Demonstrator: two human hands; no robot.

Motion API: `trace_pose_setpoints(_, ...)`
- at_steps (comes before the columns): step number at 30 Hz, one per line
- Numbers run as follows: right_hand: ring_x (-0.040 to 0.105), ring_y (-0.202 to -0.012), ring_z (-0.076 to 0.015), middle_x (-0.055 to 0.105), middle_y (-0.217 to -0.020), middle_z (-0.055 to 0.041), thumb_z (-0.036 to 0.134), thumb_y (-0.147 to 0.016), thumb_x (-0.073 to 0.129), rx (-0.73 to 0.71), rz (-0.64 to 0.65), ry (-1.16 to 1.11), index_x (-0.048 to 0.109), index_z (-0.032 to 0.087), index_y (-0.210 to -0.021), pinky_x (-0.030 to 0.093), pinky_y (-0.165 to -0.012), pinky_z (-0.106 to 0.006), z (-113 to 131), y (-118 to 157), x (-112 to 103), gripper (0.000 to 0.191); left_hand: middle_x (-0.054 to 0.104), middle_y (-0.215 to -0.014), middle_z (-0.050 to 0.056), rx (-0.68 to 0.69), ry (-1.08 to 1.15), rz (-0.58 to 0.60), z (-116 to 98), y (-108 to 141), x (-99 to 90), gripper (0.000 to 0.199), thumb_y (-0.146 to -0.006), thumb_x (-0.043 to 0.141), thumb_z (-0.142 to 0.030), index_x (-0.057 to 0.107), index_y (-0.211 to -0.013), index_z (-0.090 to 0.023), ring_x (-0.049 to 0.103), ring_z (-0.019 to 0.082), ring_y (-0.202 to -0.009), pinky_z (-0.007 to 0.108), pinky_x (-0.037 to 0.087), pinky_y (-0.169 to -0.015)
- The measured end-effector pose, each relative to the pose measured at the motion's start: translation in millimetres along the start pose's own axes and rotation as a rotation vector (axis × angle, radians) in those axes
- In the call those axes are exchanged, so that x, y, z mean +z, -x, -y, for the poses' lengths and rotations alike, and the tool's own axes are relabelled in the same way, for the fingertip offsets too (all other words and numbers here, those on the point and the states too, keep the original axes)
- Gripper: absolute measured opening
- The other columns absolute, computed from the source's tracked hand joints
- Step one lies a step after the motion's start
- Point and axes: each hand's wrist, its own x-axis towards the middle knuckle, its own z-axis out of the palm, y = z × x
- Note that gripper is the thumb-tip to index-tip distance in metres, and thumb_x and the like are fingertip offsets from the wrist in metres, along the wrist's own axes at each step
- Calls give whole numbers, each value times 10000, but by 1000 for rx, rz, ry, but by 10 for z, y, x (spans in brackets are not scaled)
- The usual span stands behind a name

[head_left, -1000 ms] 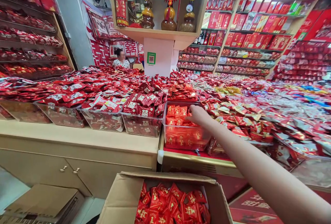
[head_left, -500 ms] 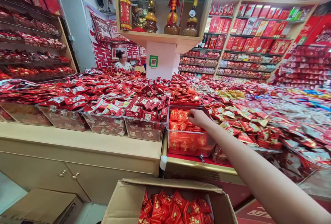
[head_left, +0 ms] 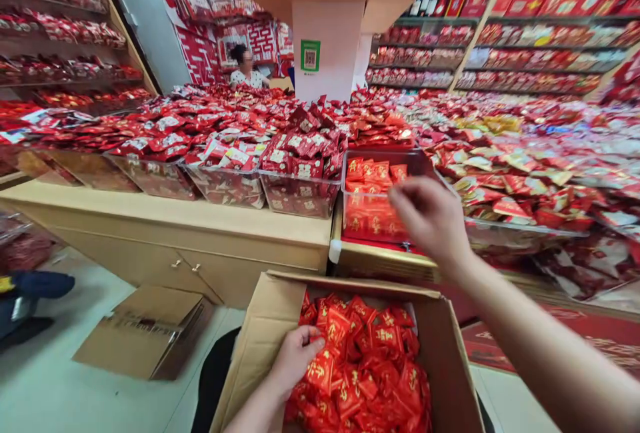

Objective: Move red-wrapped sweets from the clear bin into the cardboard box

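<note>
Inside the open cardboard box (head_left: 267,340), my left hand (head_left: 295,356) has its thumb and fingers pinched on a small red packet (head_left: 320,370) with gold lettering. Loose red packets (head_left: 385,380) of the same kind fill the box around it. My right hand (head_left: 435,220) is in the air over the front right corner of a clear plastic bin (head_left: 370,216). It is blurred by motion, with its fingers bent and partly hidden; no packet shows in it. Inside that bin, matching red packets (head_left: 370,170) stand in neat rows.
Clear bins (head_left: 300,196) heaped with wrapped packets line the counter (head_left: 260,226). A white pillar (head_left: 327,53) rises behind them. On the floor to the left lies a folded cardboard box (head_left: 140,333). A person (head_left: 245,73) is at the back.
My right hand has drawn back from the packets in the bin, towards me. My left hand has come into view in the cardboard box. The view has tilted down.
</note>
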Motion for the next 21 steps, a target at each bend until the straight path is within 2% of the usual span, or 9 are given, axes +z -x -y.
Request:
trace_pose_setpoints(2, 573, -710, -162, 635, -760, -42, 323, -779, 466, 107, 329, -163, 603, 194, -829, 455, -669, -283, 130, 727, 172, 195, 563, -632, -40, -30, 10, 25, -52, 42, 26, 195, -624, 602, -304, 565, -730, -146, 468, 102, -595, 224, 351, -601)
trace_pose_setpoints(3, 575, -771, -183, 636, -840, -60, 350, -749, 508, 196, 436, -220, 585, 188, -928, 459, -700, -309, 145, 1082, 295, 254, 565, -636, -37, -31, 10, 41, -72, 59, 50, 199, -620, 608, -305, 572, -730, -143, 463, 100, -592, 223, 348, -596)
trace_pose_setpoints(5, 563, -811, -207, 619, -885, -78, 400, -688, 571, 404, 520, -318, 569, 162, -941, 455, -711, -328, 88, 1666, 567, 347, 559, -629, -37, -20, -3, 70, -91, 83, 111, 198, -608, 624, -299, 589, -718, -139, 449, 96, -590, 219, 339, -593)
trace_pose_setpoints(7, 544, -695, -174, 592, -737, -43, 431, -700, 544, 607, 499, -461, 566, 150, -776, 448, -634, -289, -25, 2021, 791, 292, 536, -602, -47, -13, -19, 91, -91, 99, 170, 184, -608, 626, -292, 595, -706, -139, 425, 87, -573, 215, 325, -580)
trace_pose_setpoints(10, 425, -493, -101, 439, -528, 36, 455, -723, 503, 878, 375, -706, 459, 171, -581, 383, -472, -222, -154, 2200, 933, 321, 504, -579, -58, -24, -35, 118, -76, 117, 216, 166, -621, 612, -285, 581, -699, -141, 394, 75, -547, 210, 310, -558)
trace_pose_setpoints(13, 363, -426, -87, 396, -507, 55, 490, -693, 515, 1079, 229, -788, 451, 183, -607, 350, -402, -220, -208, 2217, 931, 326, 516, -596, -56, -11, -38, 145, -26, 137, 215, 170, -633, 605, -257, 553, -757, -152, 411, 76, -560, 209, 319, -572)
trace_pose_setpoints(15, 405, -432, -113, 445, -514, 37, 512, -677, 510, 1106, 167, -691, 481, 185, -625, 379, -422, -250, -234, 2233, 940, 332, 510, -579, -70, 12, -34, 159, 57, 139, 208, 300, -641, 599, -221, 514, -923, -172, 404, 72, -539, 208, 311, -560)
trace_pose_setpoints(18, 561, -645, -225, 600, -648, -57, 504, -618, 553, 1030, 167, -494, 568, 174, -651, 446, -638, -331, -272, 2305, 1041, 331, 534, -623, -60, 8, 5, 206, 252, 82, 215, 601, -615, 644, -256, 407, -1164, -206, 428, 79, -546, 217, 322, -558)
trace_pose_setpoints(21, 576, -850, -302, 657, -807, -104, 518, -561, 585, 1003, 240, -521, 626, 194, -719, 413, -793, -377, -294, 2404, 1202, 363, 611, -752, 12, -83, 112, 310, 398, -42, 232, 620, -426, 754, -401, 576, -987, -204, 535, 154, -715, 275, 400, -686)
